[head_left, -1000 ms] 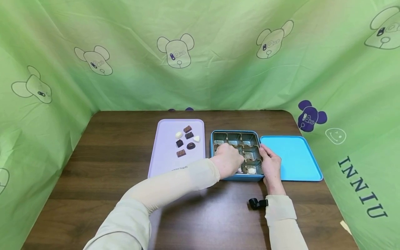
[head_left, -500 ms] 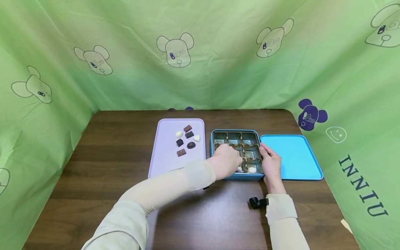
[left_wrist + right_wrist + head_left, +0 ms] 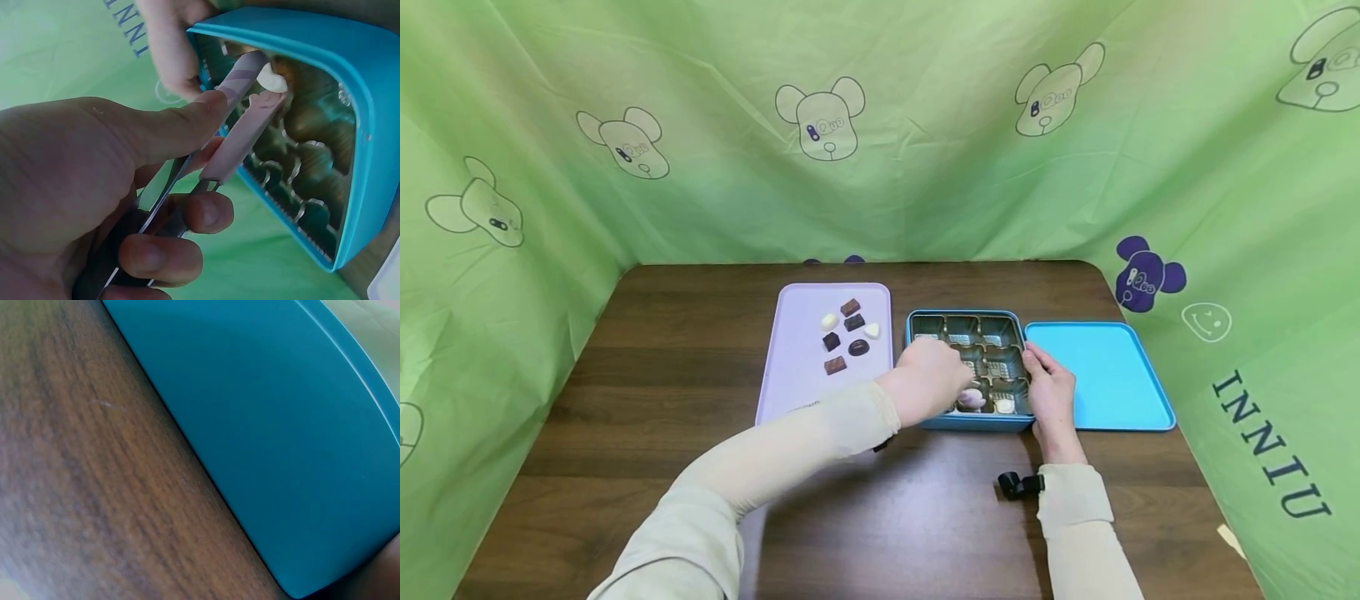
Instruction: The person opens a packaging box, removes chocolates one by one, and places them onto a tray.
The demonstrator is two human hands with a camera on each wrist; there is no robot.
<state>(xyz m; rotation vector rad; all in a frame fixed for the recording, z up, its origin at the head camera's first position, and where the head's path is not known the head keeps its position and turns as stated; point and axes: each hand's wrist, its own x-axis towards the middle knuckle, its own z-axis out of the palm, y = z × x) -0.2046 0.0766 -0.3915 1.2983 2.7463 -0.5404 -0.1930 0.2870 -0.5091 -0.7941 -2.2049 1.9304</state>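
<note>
My left hand (image 3: 928, 379), over the front left of a blue box (image 3: 977, 423), holds a pair of tongs (image 3: 244, 134) with pink and lilac tips. In the left wrist view the tips reach into the divided insert, by a white chocolate (image 3: 273, 78); whether they grip it I cannot tell. The head view shows a pale pinkish shape (image 3: 972, 398) in the front middle compartment, and another white chocolate (image 3: 1003, 404) lies front right. My right hand (image 3: 1052, 400) holds the box's right side at the rim. Mainly the box's outer wall (image 3: 262, 437) fills the right wrist view.
Left of the box lies a lilac tray (image 3: 790, 367) with several brown, dark and white chocolates (image 3: 858, 347) on it. A flat blue lid (image 3: 1120, 375) is right of the box. Green printed cloth (image 3: 887, 208) hangs around the wooden table (image 3: 700, 350).
My left hand has shifted a little left and toward me over the box, uncovering more of the front middle compartment. The right hand, box and tray stay put.
</note>
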